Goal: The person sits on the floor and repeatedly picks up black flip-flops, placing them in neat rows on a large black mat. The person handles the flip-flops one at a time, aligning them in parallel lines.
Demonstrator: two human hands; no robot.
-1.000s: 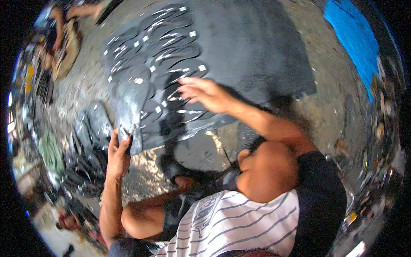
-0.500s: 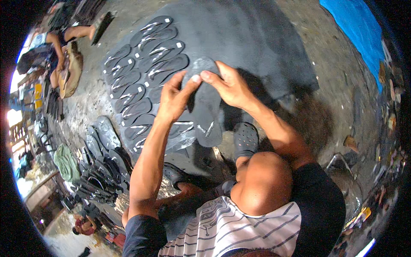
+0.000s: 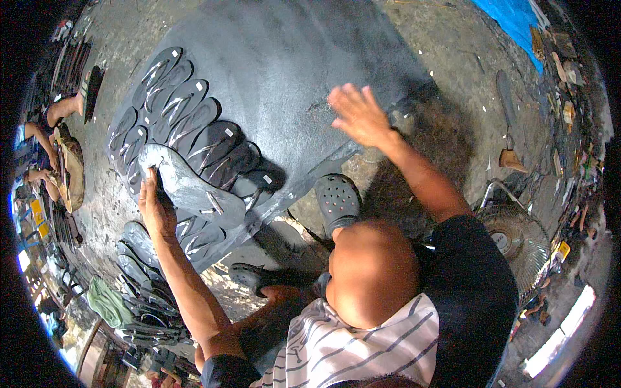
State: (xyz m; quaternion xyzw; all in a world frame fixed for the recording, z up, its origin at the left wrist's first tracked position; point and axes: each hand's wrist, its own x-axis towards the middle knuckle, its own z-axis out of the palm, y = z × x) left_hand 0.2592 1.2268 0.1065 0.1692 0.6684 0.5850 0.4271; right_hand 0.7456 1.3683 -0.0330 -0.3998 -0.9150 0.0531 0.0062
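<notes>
My left hand point(image 3: 157, 208) grips the edge of a grey flip-flop sole point(image 3: 194, 184), its broad face turned up, with a short light strip near one end. The thumb shows against the edge; the sole covers the other fingers in part. Beneath and around it, black flip-flops point(image 3: 215, 141) with straps and small white squares lie in overlapping rows on a dark sheet point(image 3: 278, 84). My right hand point(image 3: 363, 118) hovers over the sheet's right part, fingers apart, holding nothing.
More sandals and soles point(image 3: 145, 278) are heaped at the left, by a green cloth point(image 3: 108, 302). A wire-caged fan point(image 3: 514, 242) stands right of my knee. A blue tarp point(image 3: 511, 22) lies at the far right. Another person's hands point(image 3: 50, 178) work at a wooden block point(image 3: 70, 168) at the far left.
Both hands were on the sole in front of me. The right hand has let go and moved right; the left has carried the sole left over the rows. The view has shifted too.
</notes>
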